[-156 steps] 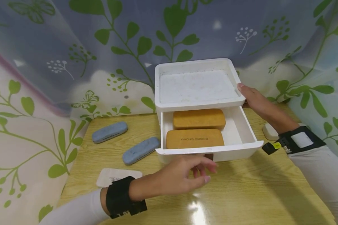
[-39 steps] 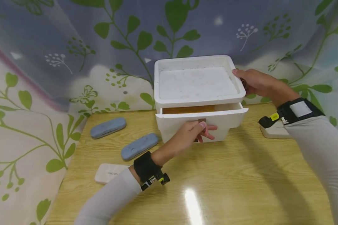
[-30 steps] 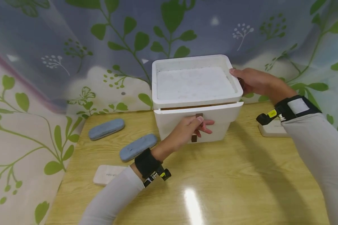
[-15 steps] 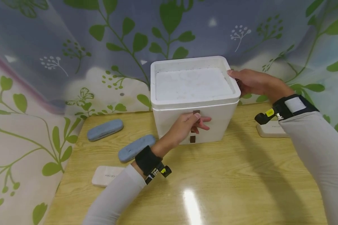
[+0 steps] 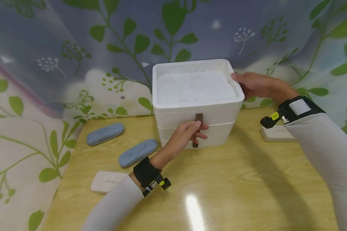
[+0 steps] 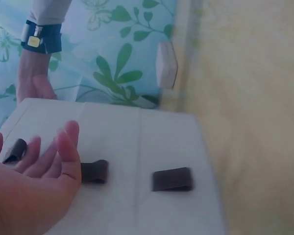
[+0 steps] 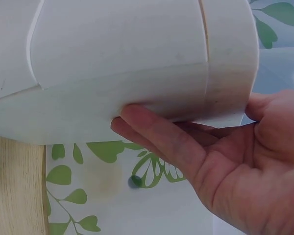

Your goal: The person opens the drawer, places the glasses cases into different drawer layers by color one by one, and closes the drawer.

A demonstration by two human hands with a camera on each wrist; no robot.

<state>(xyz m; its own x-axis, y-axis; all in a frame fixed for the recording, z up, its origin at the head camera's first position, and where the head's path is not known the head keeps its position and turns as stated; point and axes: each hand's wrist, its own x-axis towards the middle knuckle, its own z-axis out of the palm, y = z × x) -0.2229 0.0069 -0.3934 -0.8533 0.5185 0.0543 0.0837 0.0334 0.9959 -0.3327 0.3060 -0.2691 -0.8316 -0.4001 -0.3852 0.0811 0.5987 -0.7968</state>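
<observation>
A white drawer box (image 5: 176,118) stands at the back of the table, its drawers pushed in. Dark brown pull tabs show down its front, including an upper tab (image 5: 199,118) and a lowest tab (image 6: 172,179). My left hand (image 5: 180,138) is at the front by the upper tab. In the left wrist view its thumb and fingers are apart, the fingers loosely bent, with nothing pinched between them. My right hand (image 5: 255,85) holds the box's upper right side, thumb at the top rim. In the right wrist view its fingers (image 7: 161,134) lie along the white wall.
Two blue glasses cases (image 5: 105,134) lie left of the box on the wooden table (image 5: 234,192). A white case (image 5: 107,181) sits partly behind the left sleeve, another white case (image 5: 277,133) under the right forearm. Patterned fabric (image 5: 118,64) hangs close behind.
The top drawer, earlier out with two mustard-yellow cases inside, has slid fully in under my left hand, hiding them. The left fingers have since eased off the tab. My right hand stays on the box.
</observation>
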